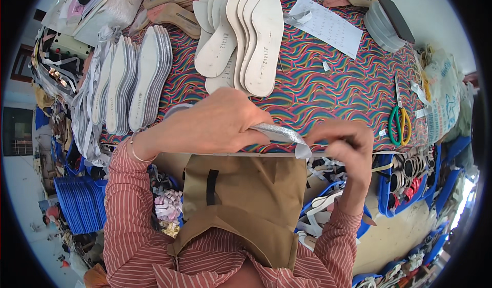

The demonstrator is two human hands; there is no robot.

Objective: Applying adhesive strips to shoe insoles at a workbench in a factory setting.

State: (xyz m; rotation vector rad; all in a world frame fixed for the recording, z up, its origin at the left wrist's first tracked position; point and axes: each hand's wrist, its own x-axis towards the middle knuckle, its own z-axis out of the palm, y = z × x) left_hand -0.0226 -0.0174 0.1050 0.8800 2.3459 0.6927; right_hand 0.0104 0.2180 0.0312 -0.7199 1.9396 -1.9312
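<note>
My left hand (220, 120) pinches one end of a silver strip (281, 133), held out between my hands. Right hand (348, 140) blurred, fingers curled just beside its other end; can't tell if gripping. White insoles (264, 42) beyond left hand, scissors (399, 119) right of right hand.

shirt (128, 201): dusty red, thin pale stripes, collared, long-sleeved | apron (256, 185): plain brown, narrow black strip (211, 186) | left wrist (146, 143): thin bracelet (134, 152)

Printing marks the white insoles (266, 34), paper sheet (333, 28) and plastic bag (444, 91).
</note>
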